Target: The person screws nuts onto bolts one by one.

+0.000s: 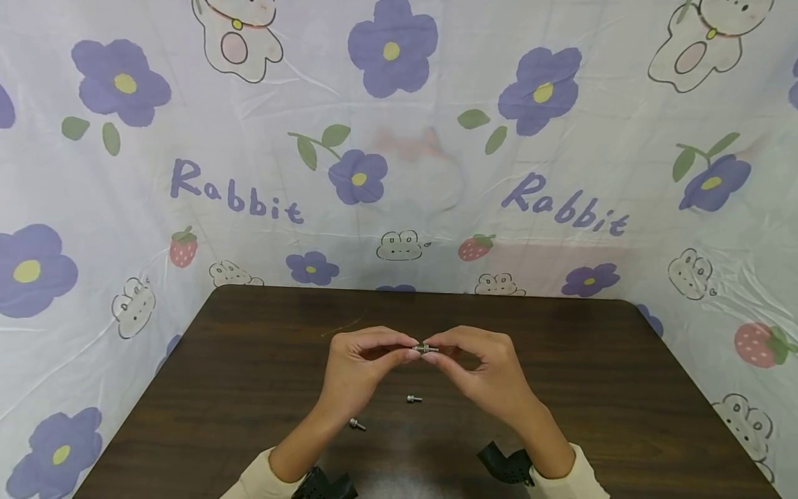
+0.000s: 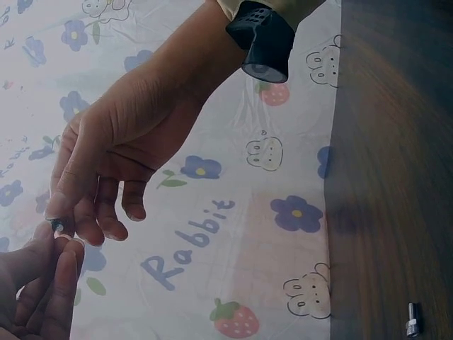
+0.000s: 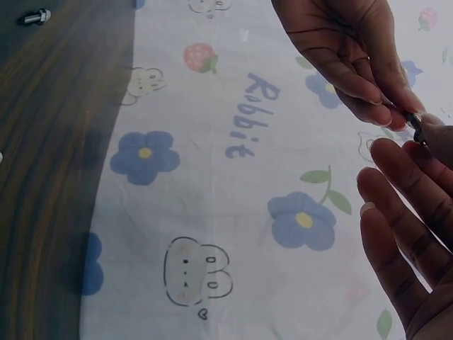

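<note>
Both hands meet above the dark table, holding a small silver metal bolt point(image 1: 427, 348) that lies roughly sideways between them. Thumb and index finger of the left hand point(image 1: 354, 371) pinch its left end. From the other side, the right hand point(image 1: 489, 371) pinches it with thumb and index finger. Fingertips cover much of the piece, and whether a nut or washer sits on it is too small to tell. Two similar bolts, one nearer the middle point(image 1: 414, 398) and one to the left point(image 1: 357, 424), lie on the table below the hands.
The dark wood-grain table point(image 1: 262, 360) has its far edge against a white cloth point(image 1: 436, 208) printed with flowers, rabbits and strawberries. A black wrist camera point(image 1: 506, 464) is strapped on the right wrist; another point(image 1: 324, 484) sits at the left wrist.
</note>
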`<action>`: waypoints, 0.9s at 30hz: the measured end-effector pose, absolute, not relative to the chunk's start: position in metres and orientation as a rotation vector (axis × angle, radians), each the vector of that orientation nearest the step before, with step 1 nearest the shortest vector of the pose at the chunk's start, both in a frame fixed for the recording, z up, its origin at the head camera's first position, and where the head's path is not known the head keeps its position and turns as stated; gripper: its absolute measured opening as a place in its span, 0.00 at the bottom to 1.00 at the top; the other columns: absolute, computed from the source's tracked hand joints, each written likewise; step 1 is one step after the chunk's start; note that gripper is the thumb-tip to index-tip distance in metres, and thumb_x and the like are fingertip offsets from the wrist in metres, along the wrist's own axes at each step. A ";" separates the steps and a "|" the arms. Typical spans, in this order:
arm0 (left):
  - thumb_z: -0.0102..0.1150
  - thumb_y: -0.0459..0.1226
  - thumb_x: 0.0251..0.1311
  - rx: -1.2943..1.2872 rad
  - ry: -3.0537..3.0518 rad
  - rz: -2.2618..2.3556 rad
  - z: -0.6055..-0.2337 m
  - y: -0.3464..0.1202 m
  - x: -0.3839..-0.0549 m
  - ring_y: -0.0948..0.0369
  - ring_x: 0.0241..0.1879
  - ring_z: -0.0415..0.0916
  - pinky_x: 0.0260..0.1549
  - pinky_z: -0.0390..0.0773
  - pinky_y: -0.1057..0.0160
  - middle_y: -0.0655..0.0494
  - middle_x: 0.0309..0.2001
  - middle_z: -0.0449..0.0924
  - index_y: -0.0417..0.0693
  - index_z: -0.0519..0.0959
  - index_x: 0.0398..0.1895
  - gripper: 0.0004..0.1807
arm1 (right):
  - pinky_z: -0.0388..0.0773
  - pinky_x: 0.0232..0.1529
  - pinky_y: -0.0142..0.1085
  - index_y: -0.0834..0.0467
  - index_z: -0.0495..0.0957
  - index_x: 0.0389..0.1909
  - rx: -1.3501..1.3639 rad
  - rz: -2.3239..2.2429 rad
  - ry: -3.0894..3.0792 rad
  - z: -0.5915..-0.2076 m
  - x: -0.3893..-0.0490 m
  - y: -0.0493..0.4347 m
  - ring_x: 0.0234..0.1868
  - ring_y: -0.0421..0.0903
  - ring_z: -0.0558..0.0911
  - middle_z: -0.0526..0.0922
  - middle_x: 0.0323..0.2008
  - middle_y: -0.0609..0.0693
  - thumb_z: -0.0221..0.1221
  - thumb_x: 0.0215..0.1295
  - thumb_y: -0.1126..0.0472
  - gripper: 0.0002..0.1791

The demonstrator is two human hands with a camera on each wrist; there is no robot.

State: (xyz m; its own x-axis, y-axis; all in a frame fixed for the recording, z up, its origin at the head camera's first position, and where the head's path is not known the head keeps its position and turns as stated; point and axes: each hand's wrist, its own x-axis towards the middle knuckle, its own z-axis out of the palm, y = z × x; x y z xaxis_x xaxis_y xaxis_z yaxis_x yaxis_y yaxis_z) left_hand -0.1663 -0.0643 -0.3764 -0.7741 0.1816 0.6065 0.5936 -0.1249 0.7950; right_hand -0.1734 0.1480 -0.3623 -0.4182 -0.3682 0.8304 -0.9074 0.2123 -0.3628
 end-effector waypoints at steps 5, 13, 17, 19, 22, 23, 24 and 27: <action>0.72 0.28 0.57 -0.870 -1.853 -1.972 -0.376 -0.064 -0.166 0.54 0.34 0.87 0.35 0.87 0.55 0.48 0.35 0.88 0.39 0.89 0.37 0.06 | 0.79 0.30 0.27 0.57 0.87 0.40 1.173 1.196 -1.920 -0.361 -0.171 0.147 0.28 0.38 0.81 0.88 0.33 0.48 0.70 0.64 0.63 0.05; 0.72 0.27 0.57 -0.889 -1.849 -1.960 -0.374 -0.064 -0.166 0.54 0.33 0.87 0.34 0.87 0.55 0.48 0.34 0.88 0.39 0.89 0.37 0.05 | 0.82 0.33 0.30 0.57 0.87 0.37 1.157 1.211 -1.967 -0.361 -0.170 0.148 0.31 0.40 0.85 0.88 0.33 0.47 0.68 0.66 0.64 0.02; 0.72 0.28 0.57 -0.878 -1.855 -1.956 -0.373 -0.064 -0.167 0.54 0.33 0.87 0.34 0.87 0.55 0.49 0.34 0.88 0.38 0.89 0.37 0.05 | 0.83 0.35 0.29 0.59 0.87 0.40 1.132 1.219 -1.984 -0.361 -0.170 0.149 0.34 0.41 0.87 0.88 0.34 0.48 0.67 0.67 0.64 0.04; 0.72 0.28 0.57 -0.867 -1.864 -1.954 -0.373 -0.064 -0.167 0.54 0.33 0.87 0.34 0.87 0.55 0.49 0.34 0.88 0.37 0.88 0.37 0.05 | 0.84 0.34 0.30 0.60 0.86 0.44 1.130 1.214 -1.964 -0.361 -0.170 0.149 0.34 0.42 0.87 0.89 0.35 0.50 0.68 0.66 0.63 0.08; 0.72 0.28 0.57 -0.855 -1.870 -1.959 -0.374 -0.064 -0.166 0.54 0.33 0.87 0.35 0.88 0.55 0.49 0.35 0.88 0.36 0.88 0.37 0.06 | 0.84 0.32 0.32 0.61 0.85 0.49 1.151 1.199 -1.909 -0.360 -0.171 0.148 0.34 0.43 0.87 0.89 0.37 0.52 0.71 0.63 0.63 0.14; 0.72 0.28 0.57 -0.853 -1.871 -1.961 -0.374 -0.064 -0.166 0.54 0.33 0.87 0.35 0.88 0.55 0.49 0.35 0.88 0.36 0.88 0.37 0.05 | 0.84 0.32 0.32 0.61 0.85 0.49 1.162 1.192 -1.892 -0.360 -0.171 0.148 0.34 0.43 0.87 0.89 0.38 0.53 0.72 0.61 0.64 0.16; 0.72 0.28 0.57 -0.852 -1.869 -1.965 -0.374 -0.065 -0.166 0.54 0.33 0.87 0.35 0.88 0.55 0.49 0.35 0.88 0.37 0.88 0.37 0.05 | 0.84 0.32 0.32 0.61 0.85 0.49 1.173 1.187 -1.876 -0.360 -0.171 0.148 0.33 0.43 0.87 0.89 0.38 0.53 0.72 0.60 0.66 0.16; 0.72 0.28 0.57 -0.854 -1.859 -1.974 -0.374 -0.065 -0.166 0.53 0.33 0.87 0.35 0.87 0.54 0.48 0.35 0.88 0.39 0.89 0.37 0.05 | 0.83 0.32 0.30 0.61 0.86 0.47 1.195 1.176 -1.850 -0.360 -0.172 0.147 0.32 0.41 0.85 0.89 0.38 0.52 0.74 0.54 0.72 0.18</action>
State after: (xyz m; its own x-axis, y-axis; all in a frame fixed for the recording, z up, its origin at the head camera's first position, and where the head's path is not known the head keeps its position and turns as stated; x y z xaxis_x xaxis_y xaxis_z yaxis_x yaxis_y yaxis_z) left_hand -0.1662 -0.0647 -0.3745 -0.7790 0.1798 0.6007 0.5888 -0.1195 0.7994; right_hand -0.1717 0.1472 -0.3597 -0.3869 -0.3547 0.8512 -0.9213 0.1884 -0.3402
